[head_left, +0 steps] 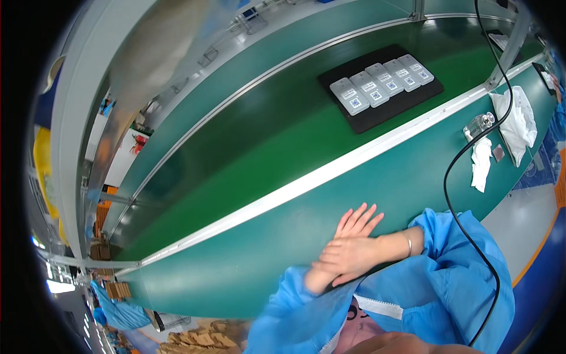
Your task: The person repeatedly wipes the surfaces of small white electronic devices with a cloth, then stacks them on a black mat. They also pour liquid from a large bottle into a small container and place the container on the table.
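My left hand [357,225] rests on the near green tabletop [247,253], its fingers stretched out and spread. Across its back and wrist lies my right hand [352,255], fingers extended flat over it; part of the left hand is hidden underneath. Neither holds an object. A thin bracelet [408,242] circles the right wrist. Beyond a white rail, several whitish flat plastic cases [370,88] with printed labels lie in a row on a black mat [359,124], well away from both hands.
The mat sits on a green conveyor belt [236,159] edged by the white rail [306,183]. At right are a clear bottle [476,127], a white cloth [481,165] and a white bag [516,121]. A black cable [466,150] hangs across them. Another person's blue sleeve [557,127] shows far right.
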Demonstrator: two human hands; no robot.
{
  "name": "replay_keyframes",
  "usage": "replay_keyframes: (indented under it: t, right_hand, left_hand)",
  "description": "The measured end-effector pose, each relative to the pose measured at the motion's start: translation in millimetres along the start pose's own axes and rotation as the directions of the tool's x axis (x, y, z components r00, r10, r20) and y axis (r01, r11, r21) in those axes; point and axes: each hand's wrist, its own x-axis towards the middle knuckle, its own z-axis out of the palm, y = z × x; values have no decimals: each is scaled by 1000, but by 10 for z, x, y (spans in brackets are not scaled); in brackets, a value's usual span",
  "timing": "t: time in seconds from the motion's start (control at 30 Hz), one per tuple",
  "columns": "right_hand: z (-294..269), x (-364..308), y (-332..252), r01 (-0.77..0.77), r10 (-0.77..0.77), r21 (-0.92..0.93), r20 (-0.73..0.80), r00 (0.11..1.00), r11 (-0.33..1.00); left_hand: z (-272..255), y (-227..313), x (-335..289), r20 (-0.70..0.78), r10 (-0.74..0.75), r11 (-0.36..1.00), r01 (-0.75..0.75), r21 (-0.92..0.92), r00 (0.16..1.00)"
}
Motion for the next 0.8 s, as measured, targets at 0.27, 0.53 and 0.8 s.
replay_keyframes:
  t: [0.27,0.53,0.8]
  right_hand:
    - [-441,31,1731,-663,212,-210,-842,497,719]
    - [-480,125,2037,-800,384,-244,-777,500,549]
    - [-446,-28,2174,-850,330,-349,-809,486,395]
  left_hand:
    - [-278,160,82,-56,-21,888,-7,-459,998]
    - [-214,183,82,-95,-15,898,-29,-439,995]
    - [-180,185,32,-147,-18,893,-51,-447,989]
